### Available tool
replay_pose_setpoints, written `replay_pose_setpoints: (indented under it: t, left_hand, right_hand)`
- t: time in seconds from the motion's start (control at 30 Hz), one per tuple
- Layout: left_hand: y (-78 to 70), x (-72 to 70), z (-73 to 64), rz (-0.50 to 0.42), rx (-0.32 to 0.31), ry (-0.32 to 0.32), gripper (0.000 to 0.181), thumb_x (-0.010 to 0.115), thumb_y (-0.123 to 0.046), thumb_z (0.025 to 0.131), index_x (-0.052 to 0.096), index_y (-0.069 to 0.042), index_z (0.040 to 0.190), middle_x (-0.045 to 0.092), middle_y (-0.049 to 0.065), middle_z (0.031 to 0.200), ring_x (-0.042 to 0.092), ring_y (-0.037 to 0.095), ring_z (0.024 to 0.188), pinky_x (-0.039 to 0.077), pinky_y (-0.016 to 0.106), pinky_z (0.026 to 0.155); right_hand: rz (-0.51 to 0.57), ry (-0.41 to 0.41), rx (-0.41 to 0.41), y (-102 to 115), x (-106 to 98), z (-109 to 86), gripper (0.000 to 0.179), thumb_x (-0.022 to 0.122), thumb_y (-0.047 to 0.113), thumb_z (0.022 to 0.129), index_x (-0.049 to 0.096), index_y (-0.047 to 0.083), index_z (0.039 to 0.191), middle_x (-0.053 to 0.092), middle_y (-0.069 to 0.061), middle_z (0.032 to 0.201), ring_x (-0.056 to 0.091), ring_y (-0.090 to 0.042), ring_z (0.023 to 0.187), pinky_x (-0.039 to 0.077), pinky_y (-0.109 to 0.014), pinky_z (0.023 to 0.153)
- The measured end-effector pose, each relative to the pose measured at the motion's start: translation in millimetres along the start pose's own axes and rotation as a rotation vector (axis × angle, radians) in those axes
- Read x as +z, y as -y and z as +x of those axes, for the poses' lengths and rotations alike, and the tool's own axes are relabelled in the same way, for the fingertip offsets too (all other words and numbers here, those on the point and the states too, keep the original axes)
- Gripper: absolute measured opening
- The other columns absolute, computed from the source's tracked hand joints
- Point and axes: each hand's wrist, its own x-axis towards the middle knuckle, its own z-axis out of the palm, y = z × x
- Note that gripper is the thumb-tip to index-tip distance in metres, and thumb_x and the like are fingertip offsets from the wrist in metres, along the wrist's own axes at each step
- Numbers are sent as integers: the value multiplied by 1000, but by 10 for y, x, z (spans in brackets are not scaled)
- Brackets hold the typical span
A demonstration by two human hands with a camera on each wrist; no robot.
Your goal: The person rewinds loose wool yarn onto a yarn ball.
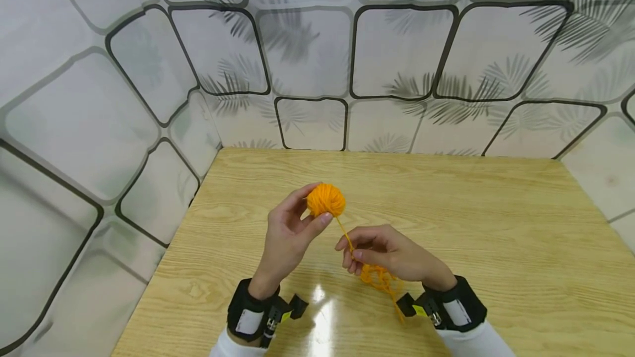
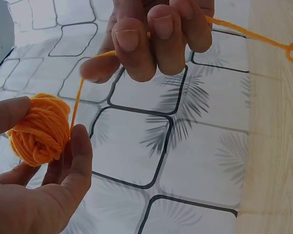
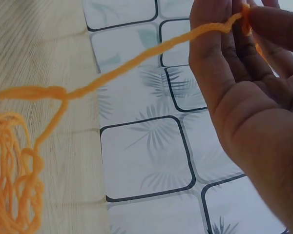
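Observation:
An orange ball of yarn [image 1: 326,199] is held up between the thumb and fingers of my left hand [image 1: 290,236], above the table. From the ball a strand [image 1: 343,228] runs down to my right hand [image 1: 392,252], which pinches it between thumb and curled fingers. In the left wrist view the ball [image 2: 40,129] shows its wound layers, and the strand [image 2: 76,108] passes over the right fingers. Loose, tangled yarn [image 1: 379,279] lies on the table under the right hand. The right wrist view shows this loose heap [image 3: 12,170] with a strand [image 3: 146,56] rising to the right fingers.
The light wooden table [image 1: 496,225] stretches out around both hands. Behind it and to the left hangs a white covering [image 1: 307,48] with dark outlines and leaf prints. A black strap with a small device [image 1: 453,307] sits on each wrist.

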Motion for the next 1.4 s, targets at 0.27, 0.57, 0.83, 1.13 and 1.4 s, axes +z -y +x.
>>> replay_pose_setpoints:
  t: [0.27, 0.57, 0.83, 1.13, 1.4]
  left_hand:
    - [8, 2, 0, -7, -11, 16, 46, 69, 8, 92, 54, 12, 135, 59, 19, 126, 60, 24, 111, 56, 34, 94]
    - [-19, 3, -5, 0, -23, 59, 46, 70, 4, 93, 53, 10, 136, 59, 19, 127, 60, 24, 112, 56, 36, 94]
    - [-57, -49, 33, -9, 11, -6, 46, 71, 9, 90, 54, 14, 133, 60, 16, 125, 60, 24, 112, 56, 37, 94]
    - [-39, -39, 31, -10, -3, 14, 45, 69, 11, 90, 54, 15, 133, 60, 18, 125, 61, 24, 112, 56, 38, 94]
    - [-40, -24, 19, -11, -34, 97, 46, 70, 6, 93, 53, 12, 135, 59, 19, 126, 59, 25, 113, 56, 37, 94]
  right_hand:
    - [-73, -15, -68, 18, 57, -10, 21, 48, -14, 98, 64, -4, 107, 58, -25, 116, 58, -28, 112, 51, -39, 98]
    - [-49, -109, -40, 36, 131, 60, 30, 35, 8, 112, 61, -5, 104, 62, -22, 84, 67, -25, 82, 59, -38, 79]
    - [-62, 17, 38, -40, 164, 0, 32, 32, 3, 111, 60, -8, 99, 57, -23, 72, 59, -25, 65, 53, -28, 63]
    - [50, 38, 5, -69, 183, -8, 38, 34, -12, 105, 41, -12, 142, 61, -37, 103, 67, -37, 83, 60, -50, 73]
    - [-193, -203, 30, 22, 257, 22, 24, 41, 4, 109, 65, 1, 114, 61, -13, 94, 54, -26, 76, 48, -28, 63]
